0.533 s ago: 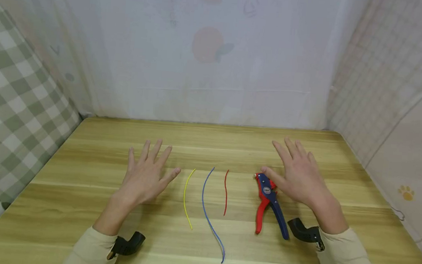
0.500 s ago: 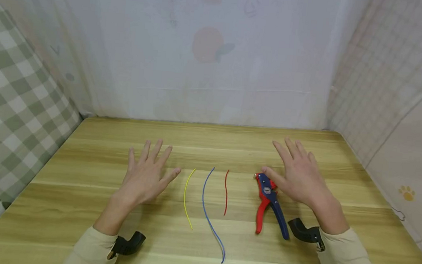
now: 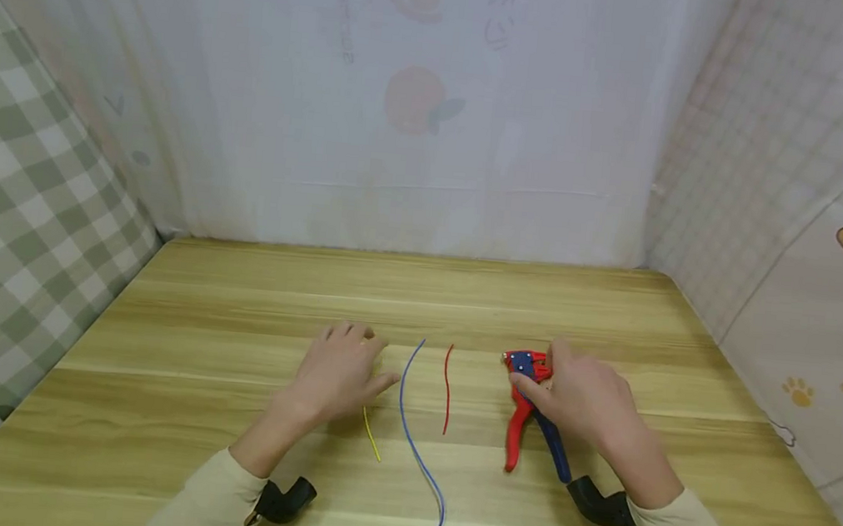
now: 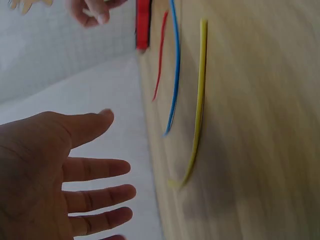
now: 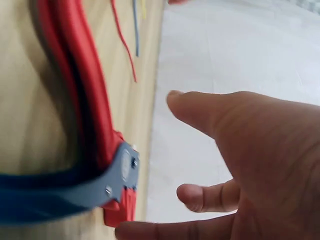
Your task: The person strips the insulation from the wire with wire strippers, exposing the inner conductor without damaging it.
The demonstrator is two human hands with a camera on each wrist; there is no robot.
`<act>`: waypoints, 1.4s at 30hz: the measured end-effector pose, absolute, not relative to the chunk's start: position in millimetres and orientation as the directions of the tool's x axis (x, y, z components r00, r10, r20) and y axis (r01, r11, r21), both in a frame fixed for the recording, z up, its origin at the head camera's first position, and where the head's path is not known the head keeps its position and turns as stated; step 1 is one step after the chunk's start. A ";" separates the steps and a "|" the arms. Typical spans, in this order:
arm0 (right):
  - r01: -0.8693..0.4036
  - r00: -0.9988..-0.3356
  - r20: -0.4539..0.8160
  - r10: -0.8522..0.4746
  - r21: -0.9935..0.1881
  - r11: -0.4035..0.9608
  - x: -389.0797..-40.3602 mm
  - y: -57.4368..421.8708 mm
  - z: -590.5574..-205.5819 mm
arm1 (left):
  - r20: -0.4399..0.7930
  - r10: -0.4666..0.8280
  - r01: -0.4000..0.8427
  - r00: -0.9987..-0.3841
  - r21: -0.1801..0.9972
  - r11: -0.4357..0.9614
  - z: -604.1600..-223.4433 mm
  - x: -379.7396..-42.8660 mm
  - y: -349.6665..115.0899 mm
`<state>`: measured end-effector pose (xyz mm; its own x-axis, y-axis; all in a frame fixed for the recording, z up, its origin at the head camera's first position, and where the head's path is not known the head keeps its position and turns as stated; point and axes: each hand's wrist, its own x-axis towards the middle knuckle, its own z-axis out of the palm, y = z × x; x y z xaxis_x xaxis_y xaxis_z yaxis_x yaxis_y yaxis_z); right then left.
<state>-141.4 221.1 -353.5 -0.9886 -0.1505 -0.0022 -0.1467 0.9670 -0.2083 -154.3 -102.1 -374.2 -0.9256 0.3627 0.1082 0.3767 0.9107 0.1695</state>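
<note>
A yellow wire [image 3: 372, 436] lies on the wooden table, its upper part hidden by my left hand [image 3: 336, 377], which hovers over it. In the left wrist view the fingers [image 4: 100, 200] are extended and apart from the yellow wire [image 4: 201, 90]. My right hand [image 3: 590, 399] is over a red and blue wire stripper [image 3: 515, 438], covering part of its handles. From the right wrist, the thumb [image 5: 200, 110] stands away from the tool, while one fingertip overlaps the head of the wire stripper [image 5: 126, 167]. Neither hand holds anything.
Between the hands lie a long blue wire [image 3: 417, 456] and a shorter red wire [image 3: 447, 395], side by side on the table [image 3: 153, 407]. White cloth [image 3: 291, 118] hangs behind the table, with patterned cloth on both sides.
My left hand has moved right and over the yellow wire. The right hand has come lower over the wire stripper, its fingers less spread. The view has tilted slightly.
</note>
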 end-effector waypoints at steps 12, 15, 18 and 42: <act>-0.117 -0.972 -0.195 -0.134 -0.097 0.988 -125.5 199.6 -371.5 | -0.032 0.379 0.367 -0.925 0.186 0.911 -387.3 -164.2 -23.3; -0.117 -0.973 -0.186 -0.136 -0.105 0.987 -124.7 198.4 -372.7 | -0.072 0.374 0.358 -0.925 0.172 0.918 -391.0 -163.8 -15.7; -0.126 -0.974 -0.176 -0.144 -0.109 0.986 -124.5 197.9 -372.5 | -0.093 0.370 0.350 -0.924 0.182 0.919 -393.2 -162.1 -12.7; -0.047 -0.968 -0.195 -0.160 -0.485 0.873 -139.4 223.2 -353.5 | -0.123 0.336 0.307 -0.934 0.205 0.929 -392.4 -158.1 -4.1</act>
